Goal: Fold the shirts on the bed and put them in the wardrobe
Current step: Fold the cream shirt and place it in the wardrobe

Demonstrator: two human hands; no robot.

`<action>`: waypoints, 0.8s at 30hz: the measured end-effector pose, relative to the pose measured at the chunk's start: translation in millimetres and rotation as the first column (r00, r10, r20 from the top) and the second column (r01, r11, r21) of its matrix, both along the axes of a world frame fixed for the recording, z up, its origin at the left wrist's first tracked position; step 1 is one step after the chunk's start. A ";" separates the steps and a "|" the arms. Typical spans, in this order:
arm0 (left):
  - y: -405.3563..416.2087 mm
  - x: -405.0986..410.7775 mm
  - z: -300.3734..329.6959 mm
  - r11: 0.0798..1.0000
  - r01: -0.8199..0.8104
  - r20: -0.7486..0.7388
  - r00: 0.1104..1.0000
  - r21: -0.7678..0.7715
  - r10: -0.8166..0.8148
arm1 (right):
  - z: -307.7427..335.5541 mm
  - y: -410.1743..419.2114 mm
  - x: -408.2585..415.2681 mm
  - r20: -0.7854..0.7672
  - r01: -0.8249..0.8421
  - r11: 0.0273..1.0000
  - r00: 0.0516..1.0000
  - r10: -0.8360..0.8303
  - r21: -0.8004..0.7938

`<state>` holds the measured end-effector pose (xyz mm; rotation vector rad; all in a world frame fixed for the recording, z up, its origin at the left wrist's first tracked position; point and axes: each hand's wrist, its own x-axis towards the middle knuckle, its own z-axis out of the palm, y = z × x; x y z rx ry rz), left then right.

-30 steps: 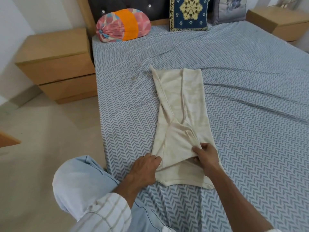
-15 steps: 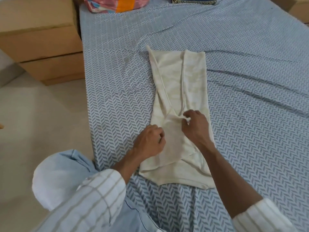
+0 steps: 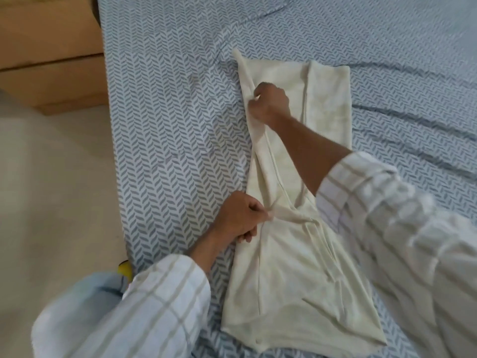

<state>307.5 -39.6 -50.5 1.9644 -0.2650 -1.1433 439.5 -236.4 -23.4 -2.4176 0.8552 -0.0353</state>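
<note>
Head view: both hands (image 3: 238, 215) pinch the shirt's (image 3: 289, 267) left edge.

Wooden bedside cabinet (image 3: 49, 55) at upper left, standing on the floor right beside the bed's left edge; a dark horizontal gap marks off two drawer fronts. Pale beige floor (image 3: 51, 189) runs down the left side. Bed sheet (image 3: 167, 125): light ground with grey herringbone dashes, creased in long ridges at right. Small yellow object (image 3: 125, 267) low against the bed edge, mostly hidden; identity unclear. Light blue cloth (image 3: 74, 303) at bottom left, blurred.
</note>
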 end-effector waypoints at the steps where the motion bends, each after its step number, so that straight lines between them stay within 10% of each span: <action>1: -1.0 1.1 -1.3 1.000 0.004 -0.011 1.000 0.016 -0.003 | -2.9 -4.7 13.6 0.000 0.022 1.000 1.000 -0.022 -0.001; 12: -5.6 10.2 -1.9 0.998 0.013 -0.115 0.993 0.061 -0.006 | -15.9 -77.7 24.4 0.296 0.363 0.920 0.871 -0.392 0.150; 24: -9.0 9.0 0.7 0.997 0.002 -0.104 0.995 0.082 0.006 | -21.0 -132.0 15.1 0.045 0.475 0.788 0.845 -0.532 0.390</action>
